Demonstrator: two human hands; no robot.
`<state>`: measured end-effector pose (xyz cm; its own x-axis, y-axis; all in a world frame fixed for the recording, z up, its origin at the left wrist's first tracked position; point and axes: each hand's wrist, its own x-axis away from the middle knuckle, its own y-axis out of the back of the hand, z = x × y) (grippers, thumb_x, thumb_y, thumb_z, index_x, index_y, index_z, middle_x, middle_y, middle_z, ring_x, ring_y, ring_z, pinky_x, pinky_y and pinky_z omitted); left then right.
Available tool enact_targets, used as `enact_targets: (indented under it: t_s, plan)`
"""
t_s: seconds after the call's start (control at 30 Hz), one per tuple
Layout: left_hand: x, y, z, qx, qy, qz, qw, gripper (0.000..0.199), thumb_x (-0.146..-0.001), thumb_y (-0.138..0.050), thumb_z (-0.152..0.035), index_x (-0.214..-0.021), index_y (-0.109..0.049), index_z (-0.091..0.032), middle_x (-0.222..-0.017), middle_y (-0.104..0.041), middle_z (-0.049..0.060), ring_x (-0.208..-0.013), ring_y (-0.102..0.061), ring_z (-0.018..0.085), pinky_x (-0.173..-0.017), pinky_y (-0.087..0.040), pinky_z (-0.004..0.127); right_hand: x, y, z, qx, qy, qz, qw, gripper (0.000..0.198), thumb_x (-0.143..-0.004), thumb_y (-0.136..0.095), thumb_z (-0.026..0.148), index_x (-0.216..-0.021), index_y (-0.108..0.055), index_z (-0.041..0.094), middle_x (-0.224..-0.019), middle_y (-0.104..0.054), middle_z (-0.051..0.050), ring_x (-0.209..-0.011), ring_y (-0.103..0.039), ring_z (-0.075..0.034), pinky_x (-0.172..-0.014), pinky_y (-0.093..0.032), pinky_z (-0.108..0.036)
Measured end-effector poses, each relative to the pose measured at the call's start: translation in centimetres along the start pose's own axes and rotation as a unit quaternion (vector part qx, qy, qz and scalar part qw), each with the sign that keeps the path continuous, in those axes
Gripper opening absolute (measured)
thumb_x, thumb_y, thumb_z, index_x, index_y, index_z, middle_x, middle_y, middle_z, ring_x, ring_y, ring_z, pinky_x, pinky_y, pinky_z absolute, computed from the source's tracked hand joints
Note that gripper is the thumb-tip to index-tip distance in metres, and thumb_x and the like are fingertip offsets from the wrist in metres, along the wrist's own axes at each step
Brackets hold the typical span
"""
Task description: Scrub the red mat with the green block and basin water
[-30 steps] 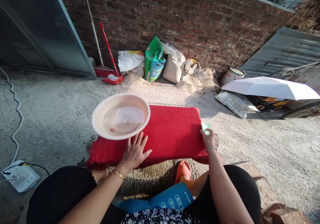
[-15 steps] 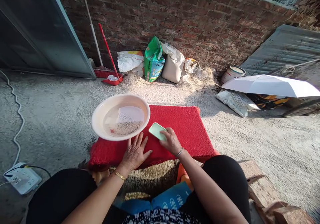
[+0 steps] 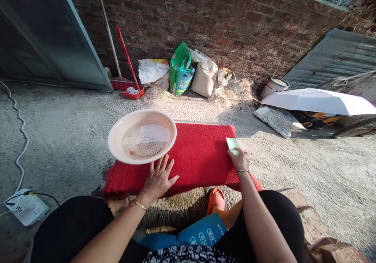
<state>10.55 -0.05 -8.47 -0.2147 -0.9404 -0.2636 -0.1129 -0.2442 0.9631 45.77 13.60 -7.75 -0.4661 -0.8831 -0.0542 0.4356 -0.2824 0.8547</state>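
Observation:
A red cloth (image 3: 202, 153) covers a low bench in front of me. On its left part stands a pale round basin (image 3: 113, 139) with water and some dark specks in it. My left hand (image 3: 160, 178) lies flat on the cloth just below the basin's near rim, fingers spread. At the right end of the cloth, my right hand (image 3: 241, 160) grips a flat pale green rectangular piece with rounded corners (image 3: 232, 144). Its underside is hidden, and I cannot make out its exact kind.
Sacks, among them a green one (image 3: 180, 73), lean against the brick wall (image 3: 241, 31). A red dustpan (image 3: 133, 92) stands near the metal door (image 3: 58, 47). An open umbrella (image 3: 317, 100) lies to the right. A power strip (image 3: 28, 206) is at lower left, bricks (image 3: 317, 225) at lower right.
My right hand has moved the pale green piece from the middle of the cloth to its right end. My left hand has stayed in place. An orange slipper now shows below the bench.

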Motion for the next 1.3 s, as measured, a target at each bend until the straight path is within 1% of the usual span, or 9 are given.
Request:
enact_targets:
  t_s: [0.13,0.23,0.37,0.5,0.6,0.77,0.97,1.1,1.3]
  plan:
    - [0.0,-0.1,0.0,0.002,-0.001,-0.004,1.0,0.062,-0.085,-0.05,-0.052,-0.135,-0.048,-0.016,-0.146,-0.037,0.018,-0.135,-0.033,0.033,-0.111,-0.019,0.055,-1.3,2.4,-2.3,0.02,-0.099,-0.036,0.994,0.053,-0.071,-0.062,0.051,-0.113,-0.065,0.019,-0.1,-0.059,-0.013,-0.091,-0.056,-0.027,-0.079,-0.043,-0.038]
    - [0.0,-0.2,0.0,0.005,0.0,-0.009,1.0,0.061,-0.085,-0.05,-0.052,-0.135,-0.048,-0.017,-0.146,-0.038,0.017,-0.135,-0.033,0.033,-0.111,-0.018,0.055,-0.6,1.8,-1.2,-0.015,-0.066,-0.043,0.997,0.054,-0.072,-0.06,0.049,-0.112,-0.065,0.014,-0.101,-0.059,-0.016,-0.09,-0.057,-0.027,-0.078,-0.043,-0.039]
    - [0.0,-0.3,0.0,0.006,0.0,-0.006,1.0,0.061,-0.085,-0.048,-0.053,-0.135,-0.048,-0.017,-0.146,-0.038,0.017,-0.135,-0.033,0.033,-0.11,-0.02,0.055,3.0,-1.9,3.2,-0.077,0.107,0.019,0.991,0.045,-0.068,-0.067,0.048,-0.105,-0.067,0.02,-0.104,-0.057,-0.01,-0.092,-0.057,-0.022,-0.08,-0.046,-0.034]
    - [0.0,-0.3,0.1,0.004,-0.006,-0.006,1.0,0.061,-0.087,-0.046,-0.054,-0.135,-0.048,-0.016,-0.146,-0.037,0.018,-0.136,-0.031,0.033,-0.11,-0.019,0.055,7.6,-5.6,7.1,-0.121,0.375,0.114,0.912,0.037,-0.075,-0.065,0.041,-0.108,-0.065,0.025,-0.11,-0.053,-0.009,-0.098,-0.054,-0.021,-0.084,-0.047,-0.035]
    - [0.0,-0.3,0.2,0.002,-0.009,-0.01,1.0,0.061,-0.087,-0.046,-0.054,-0.135,-0.048,-0.016,-0.146,-0.036,0.019,-0.137,-0.03,0.033,-0.11,-0.018,0.056,8.9,-7.0,8.4,-0.112,0.432,0.143,0.883,0.036,-0.077,-0.064,0.037,-0.111,-0.063,0.025,-0.112,-0.052,-0.009,-0.099,-0.053,-0.021,-0.087,-0.047,-0.036]
    - [0.0,-0.5,0.2,0.004,-0.006,-0.006,1.0,0.062,-0.085,-0.049,-0.053,-0.135,-0.048,-0.017,-0.146,-0.036,0.018,-0.136,-0.031,0.033,-0.11,-0.019,0.056,6.3,-6.5,7.7,-0.102,0.34,0.108,0.929,0.034,-0.075,-0.065,0.039,-0.106,-0.066,0.025,-0.11,-0.052,-0.008,-0.101,-0.053,-0.022,-0.089,-0.045,-0.037]
    - [0.0,-0.2,0.0,0.006,-0.001,-0.002,1.0,0.061,-0.085,-0.049,-0.052,-0.136,-0.047,-0.016,-0.146,-0.037,0.018,-0.136,-0.032,0.033,-0.11,-0.018,0.056,1.6,-2.6,3.7,-0.022,0.076,0.016,0.997,0.044,-0.074,-0.064,0.046,-0.11,-0.065,0.022,-0.109,-0.053,-0.01,-0.1,-0.054,-0.023,-0.087,-0.043,-0.035]
    - [-0.1,0.0,0.0,0.004,0.0,0.002,1.0,0.062,-0.085,-0.049,-0.052,-0.135,-0.047,-0.016,-0.146,-0.036,0.018,-0.136,-0.032,0.033,-0.11,-0.018,0.056,0.0,0.5,0.5,0.02,-0.082,-0.02,0.996,0.05,-0.073,-0.06,0.056,-0.114,-0.062,0.026,-0.112,-0.054,-0.01,-0.095,-0.056,-0.024,-0.083,-0.043,-0.037]
    - [0.0,-0.4,0.1,-0.001,-0.003,0.001,1.0,0.062,-0.085,-0.048,-0.052,-0.135,-0.047,-0.016,-0.146,-0.036,0.018,-0.135,-0.032,0.034,-0.11,-0.02,0.056,-1.0,1.6,-1.0,0.004,-0.134,-0.036,0.99,0.057,-0.074,-0.055,0.061,-0.117,-0.06,0.025,-0.109,-0.057,-0.013,-0.098,-0.055,-0.028,-0.084,-0.041,-0.041]
